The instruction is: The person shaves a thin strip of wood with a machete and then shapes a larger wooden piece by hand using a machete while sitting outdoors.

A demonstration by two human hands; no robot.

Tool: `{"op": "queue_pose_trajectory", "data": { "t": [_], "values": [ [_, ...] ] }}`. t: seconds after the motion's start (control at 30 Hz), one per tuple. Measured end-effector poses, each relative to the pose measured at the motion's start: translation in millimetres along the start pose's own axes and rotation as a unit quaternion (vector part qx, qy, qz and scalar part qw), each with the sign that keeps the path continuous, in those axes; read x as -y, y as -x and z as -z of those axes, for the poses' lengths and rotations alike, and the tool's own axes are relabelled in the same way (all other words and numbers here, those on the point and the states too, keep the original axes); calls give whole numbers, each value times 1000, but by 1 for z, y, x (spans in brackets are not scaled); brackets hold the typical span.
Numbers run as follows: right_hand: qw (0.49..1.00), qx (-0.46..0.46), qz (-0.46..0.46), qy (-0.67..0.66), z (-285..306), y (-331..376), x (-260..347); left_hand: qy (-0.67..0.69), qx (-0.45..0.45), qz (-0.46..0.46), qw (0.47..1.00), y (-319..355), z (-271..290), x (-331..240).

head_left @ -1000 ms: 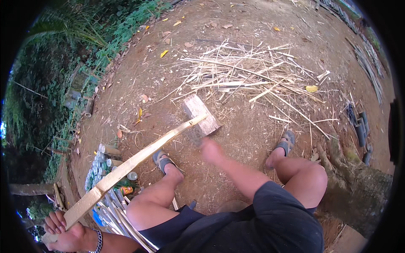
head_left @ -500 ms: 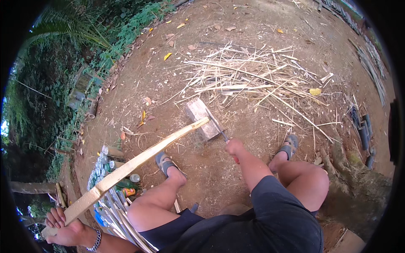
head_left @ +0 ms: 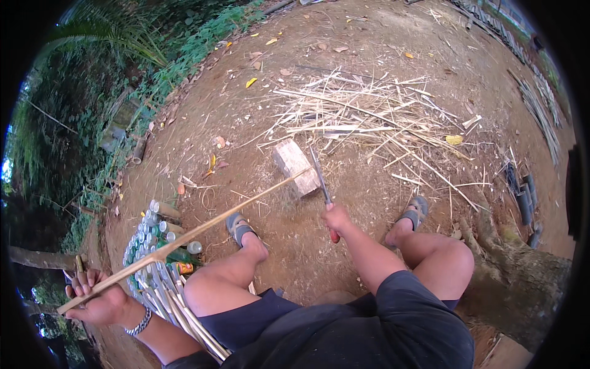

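"Looking down through the head view, what do we find changed?"

"Our wood strip point(head_left: 184, 239) has been rolled: half a second ago we saw its broad pale face, and now mostly a narrow edge. Our knife point(head_left: 318, 172) has come off the strip's far end and is just beside it, at the right edge of the wooden block point(head_left: 294, 163); we can't tell whether blade and tip touch."

"Meaning what for the work?"

"We judge that another side is now turned up, with the blade out of its way."

"How does the strip lie?"

"Its long axis slants from our left hand point(head_left: 101, 302) up to the right, away from us, the far tip at the block's top. The near end pokes past the hand."

"And each grip?"

"On the left, we hold the strip between thumb and fingers; our right hand point(head_left: 336, 218) is wrapped round the red handle point(head_left: 334, 235), blade pointing away and slightly left."
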State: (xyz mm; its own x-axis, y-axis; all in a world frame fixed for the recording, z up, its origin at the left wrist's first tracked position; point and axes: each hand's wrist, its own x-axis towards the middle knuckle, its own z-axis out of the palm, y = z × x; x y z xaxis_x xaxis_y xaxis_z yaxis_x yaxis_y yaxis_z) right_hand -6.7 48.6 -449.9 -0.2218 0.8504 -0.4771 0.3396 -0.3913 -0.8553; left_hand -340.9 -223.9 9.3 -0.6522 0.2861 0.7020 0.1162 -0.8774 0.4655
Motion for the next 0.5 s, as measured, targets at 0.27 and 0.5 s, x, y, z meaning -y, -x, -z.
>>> {"op": "queue_pose_trajectory", "data": {
  "t": [0.27,0.5],
  "values": [
    [984,33,100,144,-20,104,111,-17,-53,-87,995,17,-27,0],
    [959,69,230,151,-42,162,155,-69,-70,-120,988,21,-36,-5]
  ]
}}
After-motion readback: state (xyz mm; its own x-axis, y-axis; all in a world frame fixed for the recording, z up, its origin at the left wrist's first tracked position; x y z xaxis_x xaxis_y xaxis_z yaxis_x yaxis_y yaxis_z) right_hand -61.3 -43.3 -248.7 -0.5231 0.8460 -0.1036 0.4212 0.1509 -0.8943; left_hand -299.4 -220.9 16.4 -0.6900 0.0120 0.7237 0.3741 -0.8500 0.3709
